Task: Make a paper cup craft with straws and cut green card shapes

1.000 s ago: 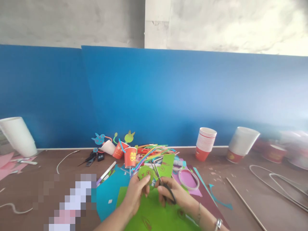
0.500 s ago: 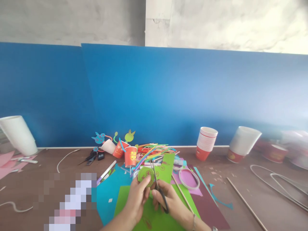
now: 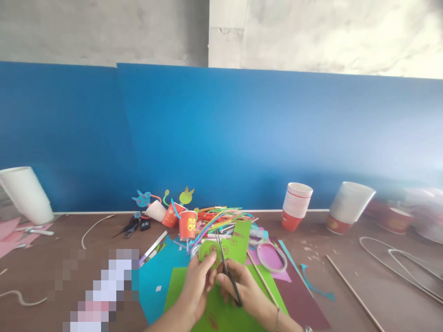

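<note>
Pinched in my left hand (image 3: 199, 283) is a round green paper cutout (image 3: 207, 249) with a face-like drawing on it. My right hand (image 3: 242, 286) grips black-handled scissors (image 3: 234, 288). Their blades point up and lie at the right edge of the cutout, slightly apart at the tips. Below both hands spreads a green paper sheet (image 3: 182, 281) with reddish drawn shapes. A green paper strip (image 3: 244, 237) with small drawn circles lies just behind the scissors.
Blue paper (image 3: 155, 276), maroon paper (image 3: 294, 290) and a tape ring (image 3: 272, 257) surround the green sheet. Behind lie colourful pipe cleaners (image 3: 221, 216) and decorated red cups (image 3: 188, 224). Stacked paper cups (image 3: 296, 203) stand right. A thin stick (image 3: 353, 290) and black scissors (image 3: 130, 226) rest on the table.
Almost nothing differs. The scissor blades look slightly more spread at the tips, and both hands stay in place.
</note>
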Action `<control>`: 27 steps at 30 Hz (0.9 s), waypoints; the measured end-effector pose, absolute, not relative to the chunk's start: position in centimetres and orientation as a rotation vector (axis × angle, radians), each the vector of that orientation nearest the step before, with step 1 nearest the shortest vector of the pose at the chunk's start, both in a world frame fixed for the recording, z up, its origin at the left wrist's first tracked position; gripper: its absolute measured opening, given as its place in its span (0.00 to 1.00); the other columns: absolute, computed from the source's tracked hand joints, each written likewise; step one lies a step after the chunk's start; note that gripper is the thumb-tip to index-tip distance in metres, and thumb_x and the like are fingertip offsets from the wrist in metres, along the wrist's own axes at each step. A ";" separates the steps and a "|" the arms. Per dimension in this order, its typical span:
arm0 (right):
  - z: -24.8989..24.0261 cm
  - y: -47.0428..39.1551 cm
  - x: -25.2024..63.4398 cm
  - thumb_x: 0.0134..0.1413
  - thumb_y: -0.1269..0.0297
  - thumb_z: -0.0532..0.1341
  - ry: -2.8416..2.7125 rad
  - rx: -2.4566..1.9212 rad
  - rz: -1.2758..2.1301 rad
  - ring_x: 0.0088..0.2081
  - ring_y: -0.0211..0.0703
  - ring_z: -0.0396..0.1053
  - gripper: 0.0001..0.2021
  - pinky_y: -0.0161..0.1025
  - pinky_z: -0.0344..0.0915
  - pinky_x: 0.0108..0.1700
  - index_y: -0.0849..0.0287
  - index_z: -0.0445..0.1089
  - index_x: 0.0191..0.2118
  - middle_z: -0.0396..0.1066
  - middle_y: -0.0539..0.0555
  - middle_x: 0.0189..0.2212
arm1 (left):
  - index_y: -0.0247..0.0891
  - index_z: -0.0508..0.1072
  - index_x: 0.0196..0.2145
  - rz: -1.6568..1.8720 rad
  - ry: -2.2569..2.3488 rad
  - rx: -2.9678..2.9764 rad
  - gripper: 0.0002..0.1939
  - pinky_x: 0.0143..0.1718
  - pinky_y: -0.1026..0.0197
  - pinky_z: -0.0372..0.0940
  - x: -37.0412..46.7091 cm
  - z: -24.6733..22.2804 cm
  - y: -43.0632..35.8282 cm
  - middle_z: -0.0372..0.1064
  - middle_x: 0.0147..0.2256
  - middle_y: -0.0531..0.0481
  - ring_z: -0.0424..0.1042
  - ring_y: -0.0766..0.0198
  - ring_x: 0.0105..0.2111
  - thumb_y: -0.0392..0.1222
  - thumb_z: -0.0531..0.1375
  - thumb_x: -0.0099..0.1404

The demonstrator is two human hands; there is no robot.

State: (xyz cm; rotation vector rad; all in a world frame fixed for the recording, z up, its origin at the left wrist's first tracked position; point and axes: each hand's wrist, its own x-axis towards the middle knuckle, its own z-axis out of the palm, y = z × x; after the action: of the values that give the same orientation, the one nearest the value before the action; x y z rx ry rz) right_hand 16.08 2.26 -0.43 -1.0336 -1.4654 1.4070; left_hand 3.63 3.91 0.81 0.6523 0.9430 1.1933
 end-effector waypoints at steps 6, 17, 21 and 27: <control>-0.7 2.4 16.0 0.43 0.37 0.62 -1.441 -1.062 1.394 0.16 0.30 0.56 0.26 0.29 0.53 0.17 0.60 0.63 0.30 0.60 0.44 0.16 | 0.39 0.63 0.30 1.193 0.965 0.623 0.23 0.14 0.72 0.44 3.6 1.1 3.7 0.56 0.15 0.65 0.52 0.77 0.13 0.50 0.69 0.43; -0.9 2.5 16.1 0.43 0.36 0.62 -1.443 -1.099 1.352 0.14 0.30 0.53 0.26 0.29 0.51 0.16 0.59 0.63 0.28 0.56 0.42 0.12 | 0.38 0.65 0.28 1.212 0.960 0.676 0.19 0.14 0.72 0.43 3.5 1.0 4.1 0.54 0.16 0.65 0.53 0.77 0.13 0.48 0.69 0.45; -0.8 2.4 16.1 0.42 0.35 0.61 -1.444 -1.138 1.353 0.13 0.30 0.53 0.28 0.29 0.50 0.15 0.59 0.63 0.28 0.56 0.42 0.12 | 0.38 0.64 0.28 1.212 0.972 0.683 0.20 0.14 0.71 0.42 3.4 1.0 4.2 0.54 0.16 0.65 0.53 0.78 0.13 0.49 0.70 0.44; -0.8 2.5 16.1 0.40 0.34 0.61 -1.437 -1.183 1.364 0.13 0.29 0.51 0.28 0.29 0.50 0.15 0.59 0.63 0.27 0.56 0.41 0.11 | 0.38 0.64 0.28 1.224 0.974 0.766 0.20 0.14 0.71 0.41 3.2 0.6 4.5 0.54 0.16 0.64 0.51 0.77 0.12 0.51 0.68 0.46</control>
State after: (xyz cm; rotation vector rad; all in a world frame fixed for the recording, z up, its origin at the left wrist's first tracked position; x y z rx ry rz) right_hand 16.13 2.47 -0.81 -1.1831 -1.4366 1.3637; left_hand 3.23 4.46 0.59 0.7661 0.9744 1.2242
